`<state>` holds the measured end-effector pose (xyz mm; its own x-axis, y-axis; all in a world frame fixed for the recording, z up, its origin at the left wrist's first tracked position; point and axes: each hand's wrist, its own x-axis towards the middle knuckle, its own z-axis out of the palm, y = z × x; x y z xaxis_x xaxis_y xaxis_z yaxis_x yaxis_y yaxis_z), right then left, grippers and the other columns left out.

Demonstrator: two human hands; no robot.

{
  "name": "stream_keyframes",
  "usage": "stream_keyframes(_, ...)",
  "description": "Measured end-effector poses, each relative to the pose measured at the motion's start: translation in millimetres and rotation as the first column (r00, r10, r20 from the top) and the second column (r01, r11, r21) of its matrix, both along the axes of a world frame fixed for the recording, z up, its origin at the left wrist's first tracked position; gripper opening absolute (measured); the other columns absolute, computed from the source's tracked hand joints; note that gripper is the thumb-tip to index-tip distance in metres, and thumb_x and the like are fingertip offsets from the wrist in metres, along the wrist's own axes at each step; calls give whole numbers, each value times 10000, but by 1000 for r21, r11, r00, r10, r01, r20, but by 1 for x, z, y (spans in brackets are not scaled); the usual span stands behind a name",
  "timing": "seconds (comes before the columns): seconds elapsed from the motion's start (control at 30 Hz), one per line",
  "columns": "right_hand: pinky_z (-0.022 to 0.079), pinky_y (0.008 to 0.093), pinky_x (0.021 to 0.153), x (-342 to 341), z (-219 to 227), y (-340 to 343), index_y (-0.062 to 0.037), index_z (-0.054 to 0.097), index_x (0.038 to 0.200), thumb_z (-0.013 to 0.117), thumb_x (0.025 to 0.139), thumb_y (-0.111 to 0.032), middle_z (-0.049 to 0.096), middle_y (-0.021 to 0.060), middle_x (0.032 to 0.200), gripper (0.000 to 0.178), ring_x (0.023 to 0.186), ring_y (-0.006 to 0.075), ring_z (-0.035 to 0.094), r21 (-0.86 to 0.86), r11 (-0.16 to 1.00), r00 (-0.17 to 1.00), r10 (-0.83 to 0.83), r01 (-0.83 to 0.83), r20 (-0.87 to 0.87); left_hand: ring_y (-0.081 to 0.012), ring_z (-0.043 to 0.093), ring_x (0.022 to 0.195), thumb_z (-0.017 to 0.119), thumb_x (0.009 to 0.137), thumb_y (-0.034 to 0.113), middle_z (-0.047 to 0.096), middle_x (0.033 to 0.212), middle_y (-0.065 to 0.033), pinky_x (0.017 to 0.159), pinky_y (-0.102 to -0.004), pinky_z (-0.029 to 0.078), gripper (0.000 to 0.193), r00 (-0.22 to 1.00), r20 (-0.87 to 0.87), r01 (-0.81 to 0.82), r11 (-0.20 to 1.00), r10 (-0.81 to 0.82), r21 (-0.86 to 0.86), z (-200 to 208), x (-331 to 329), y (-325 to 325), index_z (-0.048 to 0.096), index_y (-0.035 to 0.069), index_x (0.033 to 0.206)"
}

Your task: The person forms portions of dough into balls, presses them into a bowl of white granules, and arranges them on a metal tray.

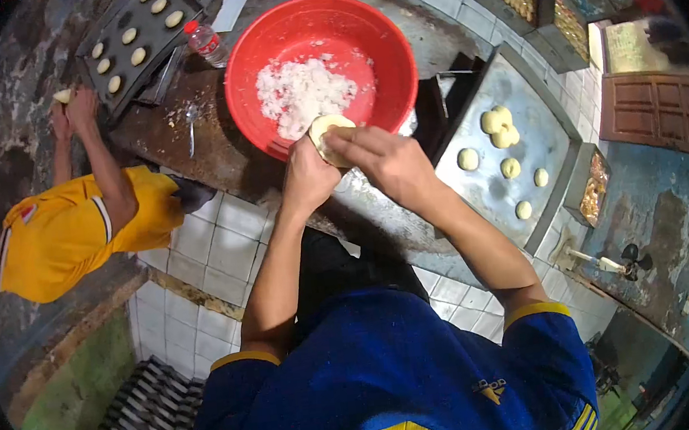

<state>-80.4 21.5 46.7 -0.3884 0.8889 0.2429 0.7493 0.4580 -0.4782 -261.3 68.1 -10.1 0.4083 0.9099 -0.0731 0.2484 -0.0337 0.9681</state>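
Head view: both hands meet at the near rim of the red bowl (264, 50). The left hand (308, 173) cups a pale dough disc (326, 135), and the right hand (380, 158) pinches its edge with closed fingers. White filling (305, 91) sits in the bowl. Dough balls (500, 123) rest on the tray (531, 100) at right. Far left, a co-worker (67, 227) in yellow shapes dough beside another tray (119, 26).

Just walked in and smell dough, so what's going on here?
A person's left hand and right hand hold a round pale dough disc at the rim of a red plastic bowl of white shredded filling. Dough balls sit on a grey metal tray. A co-worker in a yellow shirt shapes dough nearby.
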Motion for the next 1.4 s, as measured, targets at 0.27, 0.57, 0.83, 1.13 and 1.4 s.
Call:
stream_keyframes(0.27, 538, 472, 1028, 92, 80, -93, -94, 643, 1427, 842, 845, -207, 629, 152, 1406, 626, 1238, 366, 635, -115, 988, 988, -115, 103, -105, -255, 746, 1042, 866, 815, 111, 771, 1121, -169, 924, -393, 573, 476, 982, 52, 182, 983, -181, -8, 41, 70, -67, 680, -19, 1234)
stream_keyframes(0.57, 573, 334, 814, 181, 66, -181, -11, 750, 1211, 878, 865, -193, 736, 88, 943, 411, 884, 174, 707, -403, 897, 739, -396, 184, -544, -141, 683, 1108, 878, 844, 109, 722, 1186, -78, 955, -323, 544, 541, 823, 211, 558, 820, -527, -129, 86, 144, -136, 625, 16, 1313)
stream_keyframes(0.83, 578, 421, 995, 203, 104, -247, -130, 463, 1600, 930, 800, -309, 499, 147, 1460, 944, 1247, 318, 603, -260, 938, 847, -324, 229, -422, -108, 655, 1035, 673, 1004, 168, 707, 1141, -47, 906, -300, 541, 373, 811, 409, 516, 841, -418, -163, 77, 193, -184, 634, -43, 1309)
stream_keyframes(1.13, 585, 323, 766, 228, 78, -251, -44, 776, 1149, 847, 918, -238, 684, 78, 1061, 310, 916, 190, 707, -139, 921, 770, -381, 364, -512, 0, 450, 567, 607, 1026, 239, 700, 979, -28, 451, -174, 273, 354, 770, 638, 506, 621, -12, -599, 113, 217, -205, 549, 96, 1344)
stream_keyframes(1.4, 646, 252, 811, 184, 31, -276, -91, 533, 1419, 712, 993, -19, 652, 56, 1284, 468, 1119, 146, 695, -415, 843, -420, -532, -343, -735, -64, 611, 788, 801, 921, 142, 663, 925, -23, 713, -215, 494, 270, 907, 380, 154, 983, -180, 98, 138, 244, -209, 636, 30, 1103)
